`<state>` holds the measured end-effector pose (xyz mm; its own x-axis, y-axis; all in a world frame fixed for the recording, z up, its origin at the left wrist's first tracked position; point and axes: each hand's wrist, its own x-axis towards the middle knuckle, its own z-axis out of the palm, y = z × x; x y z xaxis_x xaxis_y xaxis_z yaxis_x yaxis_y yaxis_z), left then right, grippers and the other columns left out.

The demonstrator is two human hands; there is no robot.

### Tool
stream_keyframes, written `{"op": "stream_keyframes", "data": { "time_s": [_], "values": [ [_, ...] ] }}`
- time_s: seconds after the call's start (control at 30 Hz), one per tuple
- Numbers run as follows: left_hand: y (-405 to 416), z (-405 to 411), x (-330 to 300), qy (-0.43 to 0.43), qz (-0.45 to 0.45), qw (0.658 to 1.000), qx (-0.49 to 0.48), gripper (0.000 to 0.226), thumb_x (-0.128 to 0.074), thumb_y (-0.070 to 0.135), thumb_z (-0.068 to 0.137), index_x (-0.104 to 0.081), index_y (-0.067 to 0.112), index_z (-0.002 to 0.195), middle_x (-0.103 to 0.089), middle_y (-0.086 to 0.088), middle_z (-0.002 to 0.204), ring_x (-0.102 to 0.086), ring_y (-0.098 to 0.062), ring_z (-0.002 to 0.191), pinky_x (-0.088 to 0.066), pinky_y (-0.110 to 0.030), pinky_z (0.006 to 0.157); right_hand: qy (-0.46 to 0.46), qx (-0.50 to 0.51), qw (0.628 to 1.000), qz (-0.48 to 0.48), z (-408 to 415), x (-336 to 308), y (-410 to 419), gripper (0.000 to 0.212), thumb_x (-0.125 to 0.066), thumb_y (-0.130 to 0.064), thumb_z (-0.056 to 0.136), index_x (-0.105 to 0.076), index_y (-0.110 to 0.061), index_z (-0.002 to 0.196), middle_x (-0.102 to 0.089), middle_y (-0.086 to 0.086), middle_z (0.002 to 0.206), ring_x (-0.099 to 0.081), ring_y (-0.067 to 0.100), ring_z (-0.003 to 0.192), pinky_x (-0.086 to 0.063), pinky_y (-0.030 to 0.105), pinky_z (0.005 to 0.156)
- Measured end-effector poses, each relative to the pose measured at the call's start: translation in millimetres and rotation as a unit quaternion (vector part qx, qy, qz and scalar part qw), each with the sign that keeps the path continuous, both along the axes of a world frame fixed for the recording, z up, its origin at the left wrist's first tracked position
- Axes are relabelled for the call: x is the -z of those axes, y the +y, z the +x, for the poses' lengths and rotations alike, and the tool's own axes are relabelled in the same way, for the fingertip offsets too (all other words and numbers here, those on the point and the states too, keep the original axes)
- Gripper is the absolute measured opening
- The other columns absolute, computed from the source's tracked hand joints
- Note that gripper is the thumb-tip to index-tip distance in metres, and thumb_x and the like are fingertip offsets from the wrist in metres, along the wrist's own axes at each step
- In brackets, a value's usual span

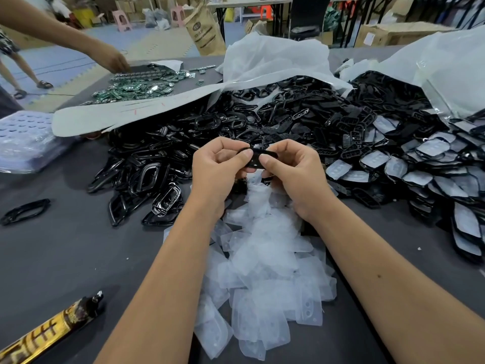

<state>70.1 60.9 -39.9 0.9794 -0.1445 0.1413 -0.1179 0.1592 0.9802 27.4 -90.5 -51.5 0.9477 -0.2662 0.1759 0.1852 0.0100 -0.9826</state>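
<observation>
My left hand (219, 166) and my right hand (294, 172) meet above the table's middle and pinch one small black plastic part (256, 158) between thumbs and fingers. Most of that part is hidden by my fingers. Directly below my hands lies a heap of translucent white film pieces (265, 271). Behind my hands spreads a big pile of black plastic frames (162, 164). To the right lies a pile of black parts covered with white film (430, 164).
Another person's hand (115, 61) reaches over green circuit boards (136, 88) at the far left. White plastic bags (275, 59) rise behind the piles. A lone black frame (25, 210) and a gold-patterned stick (52, 329) lie on the grey table (78, 253). A purple tray (23, 137) sits at left.
</observation>
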Motion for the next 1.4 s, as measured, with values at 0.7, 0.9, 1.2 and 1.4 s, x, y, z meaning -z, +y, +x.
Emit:
{"op": "stream_keyframes", "data": {
  "time_s": [0.7,0.9,1.2,1.4],
  "values": [
    [-1.9,9.1,15.5,-0.123,0.122,0.982,-0.078,0.020,-0.075,-0.007,0.084,-0.069,0.013,0.085,-0.073,-0.002,0.073,-0.073,-0.018,0.065,-0.062,-0.031,0.064,0.005,0.031,1.000,0.005,2.4,4.5,3.3,0.009,-0.075,0.003,0.090,-0.073,-0.005,0.092,-0.074,0.011,0.070,-0.071,0.020,0.060,-0.058,0.026,0.057],
    [-0.2,5.4,16.4,-0.122,0.153,0.978,-0.069,0.019,-0.078,0.005,0.079,-0.069,0.021,0.083,-0.074,-0.012,0.084,-0.071,-0.037,0.082,-0.060,-0.056,0.080,0.027,0.072,0.995,-0.070,3.0,5.5,6.7,0.007,-0.076,0.004,0.088,-0.073,-0.003,0.088,-0.075,0.010,0.067,-0.074,0.022,0.056,-0.060,0.027,0.056],
    [0.8,2.7,14.5,-0.112,0.141,0.981,-0.069,0.024,-0.073,0.000,0.078,-0.062,0.021,0.081,-0.079,0.005,0.091,-0.072,-0.037,0.089,-0.059,-0.059,0.082,-0.016,0.153,0.975,-0.163,1.0,4.2,11.8,0.012,-0.080,-0.012,0.088,-0.069,-0.009,0.091,-0.073,0.003,0.063,-0.069,0.016,0.053,-0.057,0.029,0.057],
    [2.8,7.5,16.7,-0.080,0.108,0.983,-0.126,0.021,-0.073,0.004,0.077,-0.063,0.022,0.080,-0.077,-0.001,0.086,-0.075,-0.026,0.085,-0.063,-0.051,0.078,0.039,0.155,0.870,-0.467,-2.8,1.5,11.4,0.038,-0.073,-0.063,0.085,-0.068,-0.025,0.086,-0.066,-0.011,0.081,-0.061,0.013,0.076,-0.045,0.032,0.065]
  ]
}}
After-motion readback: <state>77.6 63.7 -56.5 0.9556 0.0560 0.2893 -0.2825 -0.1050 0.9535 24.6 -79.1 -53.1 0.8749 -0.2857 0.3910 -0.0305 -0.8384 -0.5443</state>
